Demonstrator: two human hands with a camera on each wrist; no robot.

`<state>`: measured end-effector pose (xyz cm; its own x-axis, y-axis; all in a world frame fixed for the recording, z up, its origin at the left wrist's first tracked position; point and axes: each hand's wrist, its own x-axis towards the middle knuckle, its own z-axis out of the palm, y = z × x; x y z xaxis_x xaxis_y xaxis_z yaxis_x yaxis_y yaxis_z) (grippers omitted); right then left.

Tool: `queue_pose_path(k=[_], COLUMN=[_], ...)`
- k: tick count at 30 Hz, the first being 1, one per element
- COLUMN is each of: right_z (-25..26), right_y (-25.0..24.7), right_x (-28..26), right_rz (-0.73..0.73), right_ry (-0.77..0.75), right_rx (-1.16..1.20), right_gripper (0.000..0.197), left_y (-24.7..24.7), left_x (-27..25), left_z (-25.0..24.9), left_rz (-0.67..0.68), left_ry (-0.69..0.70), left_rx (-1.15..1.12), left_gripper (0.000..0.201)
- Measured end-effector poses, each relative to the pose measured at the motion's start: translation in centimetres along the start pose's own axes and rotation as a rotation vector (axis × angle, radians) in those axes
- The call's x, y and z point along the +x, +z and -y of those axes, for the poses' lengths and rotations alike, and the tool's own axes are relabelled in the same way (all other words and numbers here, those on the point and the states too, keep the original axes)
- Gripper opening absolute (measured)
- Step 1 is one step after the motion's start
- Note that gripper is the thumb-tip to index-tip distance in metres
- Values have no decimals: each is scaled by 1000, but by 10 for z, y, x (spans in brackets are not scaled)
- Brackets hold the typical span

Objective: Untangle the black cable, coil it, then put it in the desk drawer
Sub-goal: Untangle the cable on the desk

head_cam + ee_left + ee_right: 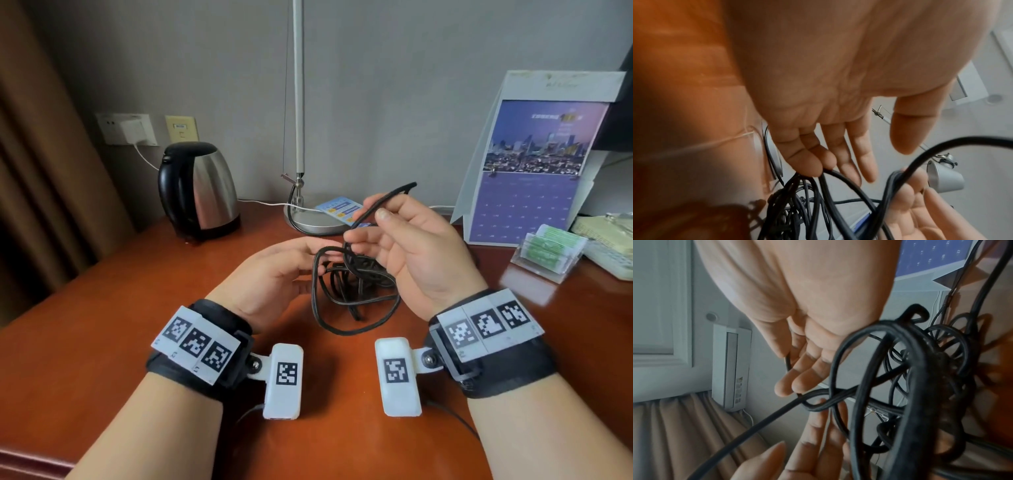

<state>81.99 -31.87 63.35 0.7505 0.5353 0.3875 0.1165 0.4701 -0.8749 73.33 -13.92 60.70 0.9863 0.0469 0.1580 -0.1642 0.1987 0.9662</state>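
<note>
The black cable (pixel 359 270) hangs in a tangled bunch between my two hands, above the reddish wooden desk (pixel 102 342), with its lowest loops reaching the desktop. My right hand (pixel 376 212) pinches one strand between thumb and fingers, and the free end sticks up past the fingers. My left hand (pixel 308 257) has straight, relaxed fingers lying against the loops. In the left wrist view the cable (pixel 840 177) runs under the fingertips of my left hand (pixel 838 154). In the right wrist view the tangle (pixel 916 386) fills the right half beside my right hand (pixel 797 369). No drawer is in view.
A steel kettle (pixel 198 188) stands at the back left. A lamp base (pixel 315 222) with a blue card sits behind my hands. A purple desk calendar (pixel 527 171) and a clear card holder (pixel 544 253) stand at the right. A white charger (pixel 132 132) is plugged into the wall.
</note>
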Motion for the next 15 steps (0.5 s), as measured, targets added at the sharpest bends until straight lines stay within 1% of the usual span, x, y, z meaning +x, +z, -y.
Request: queue_pose_path(k=[2,5,6,8,10,12,15], right_z=[-3,-7,-8,-8,-7,-5,2], right_y=[0,2,3,5,5,5,3], right_x=[1,2,2,2,2,2,0], right_rz=[-19,-97,-114,-115,-100,-110,-80], right_ry=[-21,-75,-90,-102,-99,-91,-32], right_rx=[-125,-430,-481,-510,-543,-558,-506], right_gripper=[20,26,27,25,23,19,12], left_y=[2,5,6,6,7,9,8], left_x=[-1,-2,-2,-1,-1,-1,1], left_z=[0,4,6,9,10,9,4], left_rz=[25,59,75,117,143,114,-46], left_ry=[-14,-43,-54,-80,-110,-98,-73], left_rx=[-27,-12,10,43,52,37,-55], left_gripper=[53,46,43,36,40,38,30])
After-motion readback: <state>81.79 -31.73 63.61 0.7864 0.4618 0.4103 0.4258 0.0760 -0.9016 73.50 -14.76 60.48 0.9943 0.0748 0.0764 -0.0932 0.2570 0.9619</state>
